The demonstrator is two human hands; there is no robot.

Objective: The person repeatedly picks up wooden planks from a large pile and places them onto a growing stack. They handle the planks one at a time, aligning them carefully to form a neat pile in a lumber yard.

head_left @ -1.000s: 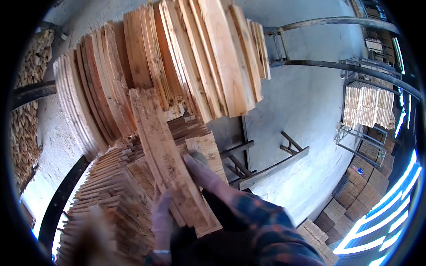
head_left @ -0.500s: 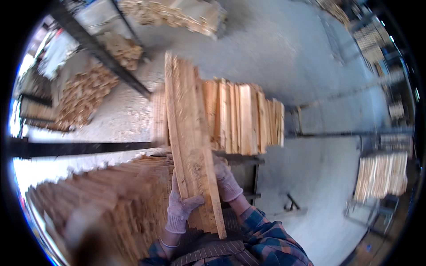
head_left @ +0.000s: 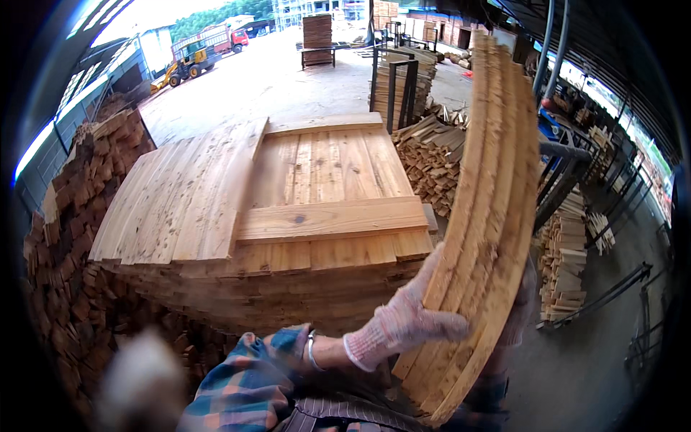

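Note:
A bundle of long wooden boards (head_left: 486,230) stands tilted upright in front of my body, its far end raised to the upper right. My left hand (head_left: 412,317), in a pale knitted glove, is closed round its left edge with the thumb across the front face. On the other edge my gloved right hand (head_left: 524,306) grips the same bundle; the boards hide most of its fingers. To the left is a broad stack of boards (head_left: 309,255), its top layer laid side by side, with two crosswise boards (head_left: 331,218) at the near and far edges of its right half.
A dark heap of board ends (head_left: 72,252) rises at the left. More piles of boards (head_left: 432,155) lie beyond the stack, and another stack (head_left: 563,266) stands at the right beside metal frames (head_left: 568,169). A yellow loader (head_left: 191,61) and a red truck (head_left: 234,39) are outside.
My body has turned left from the rack of upright boards toward the broad stack. The bundle has come round with me, still in both hands, and is now right of the stack.

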